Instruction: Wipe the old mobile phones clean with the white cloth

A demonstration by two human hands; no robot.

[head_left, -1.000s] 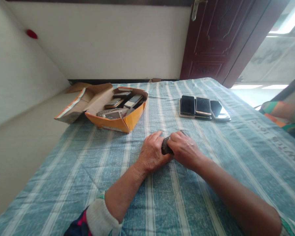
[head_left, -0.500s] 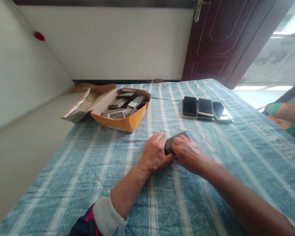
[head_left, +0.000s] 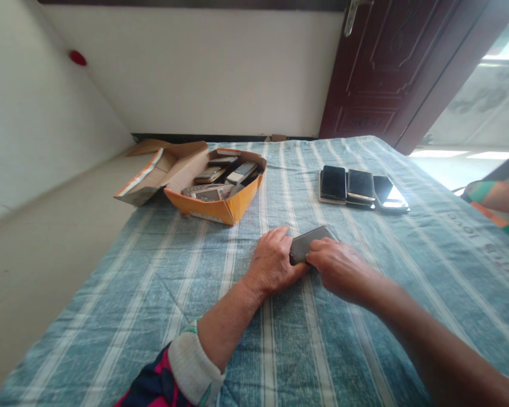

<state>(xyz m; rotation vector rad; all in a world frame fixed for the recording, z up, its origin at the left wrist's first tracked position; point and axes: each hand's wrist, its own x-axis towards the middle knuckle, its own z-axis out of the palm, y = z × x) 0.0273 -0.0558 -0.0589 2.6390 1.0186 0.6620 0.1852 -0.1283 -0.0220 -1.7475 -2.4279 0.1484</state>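
Observation:
A dark grey mobile phone [head_left: 307, 243] lies at a slant, low over the striped cloth, its plain grey face up. Wrapped round its left end is my left hand [head_left: 274, 261], thumb along the near edge. My right hand [head_left: 341, 267] is closed, its bent fingers and thumb pressed together on the phone's near right part. The right fingertips are partly hidden, as is the phone's right end. Beyond my hands stands an orange cardboard box [head_left: 207, 210] with its lid folded open to the left; several old phones [head_left: 211, 174] lie heaped inside.
To the back right, several phones lie in a row on the cloth: a black one [head_left: 333, 182], a gold-framed one [head_left: 361, 185] and a white-edged one [head_left: 390, 193], some stacked. The blue striped cloth [head_left: 237, 339] covers the surface. A brown door [head_left: 377, 73] stands behind.
My right fingers have slid toward the near right edge, uncovering more of the phone's grey face. My left hand keeps its grip. The whole view has shifted slightly.

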